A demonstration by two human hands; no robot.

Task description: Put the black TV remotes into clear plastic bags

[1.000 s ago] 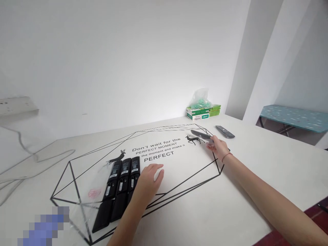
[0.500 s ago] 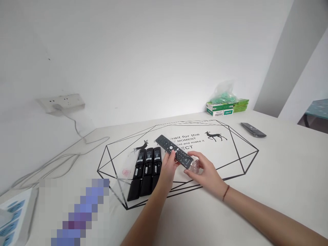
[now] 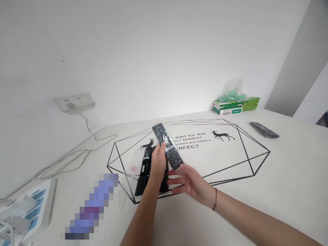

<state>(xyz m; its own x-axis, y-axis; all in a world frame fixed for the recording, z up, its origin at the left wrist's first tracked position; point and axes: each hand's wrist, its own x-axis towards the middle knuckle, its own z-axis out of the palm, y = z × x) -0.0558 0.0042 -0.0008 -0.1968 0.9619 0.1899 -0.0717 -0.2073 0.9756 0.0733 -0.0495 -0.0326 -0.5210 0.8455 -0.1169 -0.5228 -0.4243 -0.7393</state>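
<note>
A black remote control (image 3: 172,152) in a clear plastic sleeve is held tilted above the table, buttons facing up. My left hand (image 3: 158,160) is closed round its left side, thumb on the buttons. At the lower end, my right hand (image 3: 193,182) grips the corner with the thumb on top; its other fingers are spread below. Beneath my left hand lie several black remotes with their battery compartments uncovered (image 3: 145,167), with black battery covers (image 3: 141,185) in front of them. My left hand and forearm hide part of that row.
Another dark remote (image 3: 263,130) lies at the right. Green and white boxes (image 3: 228,106) with a plastic bag (image 3: 233,90) on top stand by the wall. Cables (image 3: 74,160) and a white power strip (image 3: 44,205) are at the left, near a blurred-out patch (image 3: 93,205).
The remote has turned steeper, and clear film now covers its face. The crumpled film at my right hand has spread out. My right hand's lower fingers have come apart. The view has shifted slightly left.
</note>
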